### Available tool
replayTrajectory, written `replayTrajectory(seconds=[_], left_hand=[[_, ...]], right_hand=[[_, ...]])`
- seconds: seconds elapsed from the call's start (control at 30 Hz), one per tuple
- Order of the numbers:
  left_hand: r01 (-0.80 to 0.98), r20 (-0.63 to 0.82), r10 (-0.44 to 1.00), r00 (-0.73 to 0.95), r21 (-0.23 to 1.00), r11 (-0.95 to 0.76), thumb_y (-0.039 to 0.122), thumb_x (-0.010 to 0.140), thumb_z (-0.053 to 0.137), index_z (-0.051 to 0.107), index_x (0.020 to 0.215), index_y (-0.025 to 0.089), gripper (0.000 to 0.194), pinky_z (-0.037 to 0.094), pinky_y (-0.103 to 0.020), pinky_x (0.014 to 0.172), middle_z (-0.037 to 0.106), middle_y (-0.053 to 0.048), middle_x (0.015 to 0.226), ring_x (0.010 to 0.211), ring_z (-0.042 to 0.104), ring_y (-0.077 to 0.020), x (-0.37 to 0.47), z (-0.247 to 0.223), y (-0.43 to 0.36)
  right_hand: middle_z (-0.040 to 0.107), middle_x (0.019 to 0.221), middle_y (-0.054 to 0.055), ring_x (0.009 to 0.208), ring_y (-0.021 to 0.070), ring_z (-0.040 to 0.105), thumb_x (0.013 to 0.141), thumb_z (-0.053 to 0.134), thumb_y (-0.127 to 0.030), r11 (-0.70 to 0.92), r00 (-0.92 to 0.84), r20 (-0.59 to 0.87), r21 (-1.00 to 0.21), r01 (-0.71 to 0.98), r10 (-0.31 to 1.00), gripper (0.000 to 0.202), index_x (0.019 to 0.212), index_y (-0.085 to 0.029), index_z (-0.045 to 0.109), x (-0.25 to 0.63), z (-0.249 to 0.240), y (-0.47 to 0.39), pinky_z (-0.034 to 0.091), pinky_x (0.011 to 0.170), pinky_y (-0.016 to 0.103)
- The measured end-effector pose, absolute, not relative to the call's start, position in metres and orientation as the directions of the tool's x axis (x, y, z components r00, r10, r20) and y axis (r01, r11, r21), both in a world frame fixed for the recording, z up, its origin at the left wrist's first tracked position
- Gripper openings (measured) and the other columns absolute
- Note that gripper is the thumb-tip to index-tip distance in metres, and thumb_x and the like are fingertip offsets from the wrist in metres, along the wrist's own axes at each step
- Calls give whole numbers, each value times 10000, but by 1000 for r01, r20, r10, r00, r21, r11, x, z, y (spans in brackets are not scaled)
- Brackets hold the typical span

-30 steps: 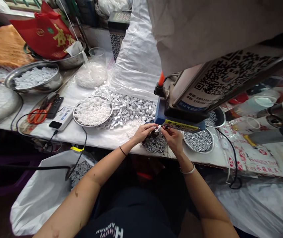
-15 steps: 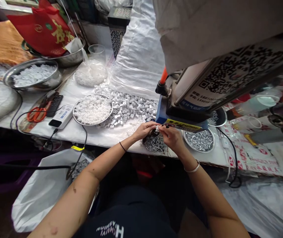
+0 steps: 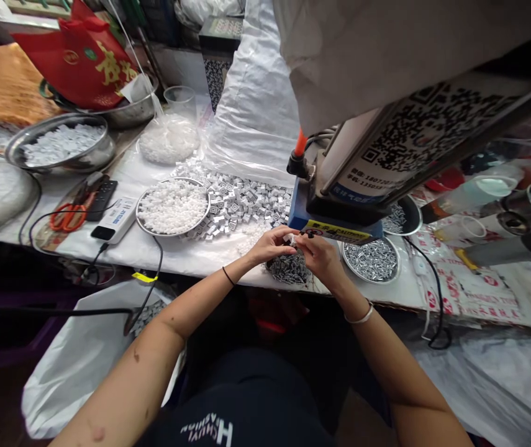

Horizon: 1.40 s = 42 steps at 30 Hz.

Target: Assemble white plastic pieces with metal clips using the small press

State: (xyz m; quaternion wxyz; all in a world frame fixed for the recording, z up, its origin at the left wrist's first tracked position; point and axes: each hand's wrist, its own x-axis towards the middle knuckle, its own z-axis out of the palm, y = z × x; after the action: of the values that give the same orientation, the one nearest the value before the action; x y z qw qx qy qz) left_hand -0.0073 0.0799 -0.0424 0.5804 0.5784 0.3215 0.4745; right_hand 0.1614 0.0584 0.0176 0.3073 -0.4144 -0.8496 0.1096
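My left hand (image 3: 271,244) is closed in a pinch on a small white plastic piece (image 3: 290,238), partly covered by the fingers. Close against it, the fingertips of my right hand (image 3: 320,257) are pressed together; whatever they hold is too small to make out. Both hands are just in front of the blue head of a press machine (image 3: 295,208) with a yellow warning label. Below them lies a heap of dark metal pins (image 3: 288,268). A round dish of silver metal pins (image 3: 371,259) stands right of my right hand.
Left of my hands are a dish of white beads (image 3: 172,208) and a spread of grey-white plastic pieces (image 3: 251,197). Farther left lie a power strip (image 3: 115,222), a black remote (image 3: 102,200) and orange-handled scissors (image 3: 67,217). Cables hang over the table's front edge.
The white piece has shifted slightly left with my left hand's fingers, and the hands' fingertips have changed position a little. The whole view has shifted slightly; the dishes and heaps look unchanged.
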Motion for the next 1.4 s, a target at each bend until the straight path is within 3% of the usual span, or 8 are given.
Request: replayTrajectory(seconds=[0.3,0.43,0.6,0.7,0.93,1.07,1.23,1.4], left_hand=[[-43,256,911,323,966,-256,391,715,698,736,904,192,278,473,-279,760,658,-70,895,895,597,-179,-7,-31,81],[-36,239,907,346,970,-241,377,713,704,734,917,183,283,465,-270,728,652,-71,891,854,596,-167,-8,-31,83],[-43,195,916,351,980,-193,427,668,728,731,890,159,348,437,-252,652,636,-64,828,745,569,-139,-7,-33,86],[-54,173,908,382,985,-165,465,637,736,724,844,137,388,415,-244,614,620,-59,790,696,542,-126,-8,-29,88],[61,147,876,459,979,-196,397,626,756,703,893,148,369,437,-251,710,646,-48,835,820,582,-176,-20,-4,93],[-155,43,940,338,988,11,378,623,750,669,891,130,375,456,-281,737,664,-41,839,792,605,-168,-11,-14,98],[-450,-90,967,239,872,192,376,608,756,623,794,112,350,462,-261,718,658,-31,749,700,604,-121,7,-42,102],[-443,-117,944,307,861,250,362,619,756,601,841,121,362,453,-243,721,642,-8,738,680,588,-99,6,-54,100]], right_hand=[[713,989,54,878,198,671,877,487,-229,450,-318,321,-570,687,892,242,1052,-220,654,171,15,51,523,750,290],[687,1051,84,952,225,639,873,402,-157,390,-271,313,-428,815,910,337,1128,-203,618,196,-9,48,513,828,358],[577,1236,163,1213,279,471,737,362,-1,427,-369,303,-153,891,879,573,1292,-75,486,226,-57,33,423,994,444],[554,1271,166,1236,279,449,703,368,23,437,-396,261,-123,891,880,593,1275,-53,503,231,-67,30,414,1014,430],[687,1040,89,956,228,629,855,464,-224,364,-204,334,-541,758,920,290,1075,-197,651,204,-23,38,505,862,401],[702,1004,76,930,216,645,848,516,-322,276,-49,322,-711,646,945,262,1021,-206,676,177,-5,43,502,845,371],[732,866,42,816,217,660,788,581,-388,176,-69,165,-830,528,984,249,886,-204,718,160,-6,65,514,759,341],[708,689,25,704,195,651,674,665,-439,-52,43,-43,-965,257,998,297,753,-156,709,162,-13,88,526,668,313]])
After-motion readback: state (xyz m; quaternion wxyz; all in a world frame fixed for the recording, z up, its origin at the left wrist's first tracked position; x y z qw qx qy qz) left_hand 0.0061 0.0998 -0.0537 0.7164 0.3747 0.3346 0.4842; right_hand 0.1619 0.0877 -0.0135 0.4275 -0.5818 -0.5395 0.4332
